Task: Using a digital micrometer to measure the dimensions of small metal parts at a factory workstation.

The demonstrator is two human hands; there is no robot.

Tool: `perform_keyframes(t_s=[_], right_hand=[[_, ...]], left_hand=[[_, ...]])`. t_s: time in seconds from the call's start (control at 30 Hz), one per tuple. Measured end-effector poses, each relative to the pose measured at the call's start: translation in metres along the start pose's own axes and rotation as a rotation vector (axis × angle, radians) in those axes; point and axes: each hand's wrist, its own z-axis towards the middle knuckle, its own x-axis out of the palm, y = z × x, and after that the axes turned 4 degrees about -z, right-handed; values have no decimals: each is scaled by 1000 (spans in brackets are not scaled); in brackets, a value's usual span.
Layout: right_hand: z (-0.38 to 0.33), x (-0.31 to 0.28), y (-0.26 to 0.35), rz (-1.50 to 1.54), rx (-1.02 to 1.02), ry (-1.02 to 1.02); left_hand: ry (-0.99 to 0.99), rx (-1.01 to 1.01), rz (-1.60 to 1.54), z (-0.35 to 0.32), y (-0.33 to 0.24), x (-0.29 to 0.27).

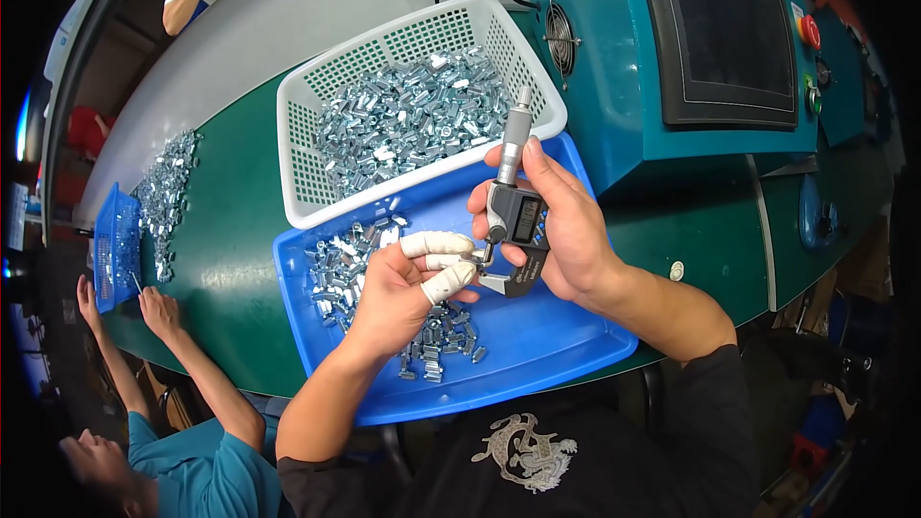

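Two fingers [436, 245] beside micrometer [516, 221] anvil.

Both my forearms come up from below, bare to the elbows, and my hands meet in front of me. My left hand [403, 293] is curled, its white-capped fingertips [446, 280] pinched together and pointing right. My right hand [566, 225] is wrapped in a grip, thumb raised, wrist bent inward.
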Motion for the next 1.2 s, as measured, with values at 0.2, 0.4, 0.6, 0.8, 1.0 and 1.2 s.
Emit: perform_keyframes(t_s=[0.2, 0.4, 0.6, 0.8, 1.0, 1.2], right_hand=[[0, 2, 2, -52, 18, -26], [1, 0, 0, 1, -6, 8], [1, 0, 1, 11, -5, -3], [1, 0, 1, -25, 11, -15], [1, -1, 1, -34, -4, 13], [1, -1, 1, -3, 9, 14]], left_hand=[[5, -1, -23, 0, 0, -1], [-3, -2, -46, 0, 3, -2], [-3, -4, -57, 0, 2, -1], [10, -22, -71, 0, 3, -1], [8, -24, -69, -2, 2, 0], [8, -20, -104, -2, 2, -1]])
